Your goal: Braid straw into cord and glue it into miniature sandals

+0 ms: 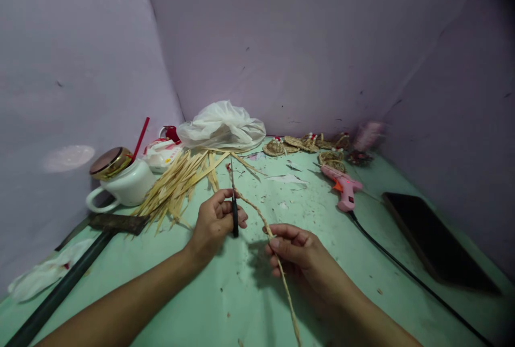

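My left hand [215, 221] is closed around black-handled scissors [234, 202], blades pointing away from me toward the far end of a twisted straw rope [257, 213]. My right hand [295, 253] pinches that rope near its middle; the rope runs from the scissor tips back past my right wrist to the lower edge of the view. Both hands hover just above the pale green table [241, 293].
A pile of straw strips [177, 183] lies left of the hands beside a white mug with a gold lid [120, 178]. A plastic bag [221, 124], woven straw discs [298, 144], a pink glue gun [341, 183] with black cable, and a dark phone [430, 240] lie around.
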The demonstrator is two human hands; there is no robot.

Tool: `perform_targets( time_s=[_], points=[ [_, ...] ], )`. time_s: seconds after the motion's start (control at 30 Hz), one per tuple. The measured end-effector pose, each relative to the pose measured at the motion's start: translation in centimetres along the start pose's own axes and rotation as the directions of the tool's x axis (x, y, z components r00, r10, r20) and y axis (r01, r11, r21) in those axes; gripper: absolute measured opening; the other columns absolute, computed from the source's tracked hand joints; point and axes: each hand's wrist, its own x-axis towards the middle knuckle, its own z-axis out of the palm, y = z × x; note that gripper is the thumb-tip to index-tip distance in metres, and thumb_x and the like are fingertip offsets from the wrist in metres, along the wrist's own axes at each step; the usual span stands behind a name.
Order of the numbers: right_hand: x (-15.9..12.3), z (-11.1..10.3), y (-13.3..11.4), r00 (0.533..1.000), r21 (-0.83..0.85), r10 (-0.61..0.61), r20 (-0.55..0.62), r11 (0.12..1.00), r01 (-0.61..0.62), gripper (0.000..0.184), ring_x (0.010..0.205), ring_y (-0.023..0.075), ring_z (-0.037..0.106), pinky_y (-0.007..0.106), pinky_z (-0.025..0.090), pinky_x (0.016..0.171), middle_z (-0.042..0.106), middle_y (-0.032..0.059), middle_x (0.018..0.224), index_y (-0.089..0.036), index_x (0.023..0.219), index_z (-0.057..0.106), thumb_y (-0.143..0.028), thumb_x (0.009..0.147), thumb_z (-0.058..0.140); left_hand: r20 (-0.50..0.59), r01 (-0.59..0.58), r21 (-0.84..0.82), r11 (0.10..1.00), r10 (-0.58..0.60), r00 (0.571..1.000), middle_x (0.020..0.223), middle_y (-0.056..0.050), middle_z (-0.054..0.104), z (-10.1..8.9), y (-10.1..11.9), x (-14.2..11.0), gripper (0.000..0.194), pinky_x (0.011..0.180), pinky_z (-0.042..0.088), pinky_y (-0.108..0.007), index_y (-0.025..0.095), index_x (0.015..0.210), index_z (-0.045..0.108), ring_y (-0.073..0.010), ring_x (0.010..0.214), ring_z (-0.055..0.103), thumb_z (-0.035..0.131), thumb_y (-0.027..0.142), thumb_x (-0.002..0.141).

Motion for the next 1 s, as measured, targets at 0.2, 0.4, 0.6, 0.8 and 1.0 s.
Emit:
perform_targets(
  time_s=[0.2,0.4,0.6,0.8,1.0],
  points=[
    [0.5,-0.7,-1.4,0.996,0.069,-0.021,-0.09,0.997,0.027,0.015,0.043,0.0088,0.055,0.018,0.047,0.039,0.063,0.0037,0.06,-0.009,0.079,0.065,-0.005,0.065,0.068,0.301,-0.43,0.548,0.717,0.31,0.902,0.074,-0.002,0.061,-1.1,0.1,-0.5,0.032,0.06,0.04,-0.025,0.017,0.098,0.055,-0.0146,0.063,0.054,0.057,0.014,0.066],
    [0.9,-1.5,-2.1,0.998,0.139,-0.001,-0.066,0.99,0.01,0.012,0.038,0.0064,0.051,0.013,0.046,0.035,0.056,-0.0006,0.049,-0.008,0.075,0.067,0.0,0.067,0.061,0.632,-0.685,0.7,0.204,0.271,0.726,0.076,-0.006,0.063,-1.2,-0.9,-0.5,0.046,0.061,0.036,-0.031,0.017,0.111,0.053,-0.0199,0.065,0.055,0.052,0.017,0.065],
    [0.8,-1.6,-2.4,0.998,0.189,0.025,-0.052,0.982,-0.014,0.012,0.037,0.0056,0.051,0.012,0.046,0.035,0.054,-0.0023,0.048,-0.008,0.073,0.067,0.001,0.067,0.061,0.642,-0.678,0.733,0.048,0.279,0.714,0.076,-0.007,0.062,-1.5,-1.3,0.0,0.049,0.059,0.036,-0.031,0.017,0.118,0.048,-0.02,0.064,0.055,0.049,0.019,0.069],
    [0.7,-1.5,-2.5,0.998,0.164,0.069,0.0,0.984,-0.068,0.016,0.033,0.0045,0.046,0.011,0.043,0.032,0.052,-0.0021,0.044,-0.01,0.062,0.064,-0.003,0.075,0.056,0.652,-0.684,0.729,-0.001,0.305,0.694,0.076,-0.007,0.063,-1.9,-1.8,0.3,0.048,0.057,0.037,-0.031,0.015,0.119,0.048,-0.0204,0.063,0.056,0.047,0.015,0.072],
    [0.8,-1.7,-2.6,0.997,0.178,0.081,-0.012,0.981,-0.077,0.014,0.036,0.0044,0.049,0.012,0.046,0.037,0.053,-0.0019,0.045,-0.011,0.063,0.063,-0.006,0.075,0.057,0.651,-0.692,0.722,-0.005,0.343,0.677,0.072,-0.007,0.064,-2.0,-2.0,0.6,0.045,0.055,0.037,-0.031,0.013,0.117,0.05,-0.0208,0.06,0.057,0.045,0.01,0.072]
  ],
)
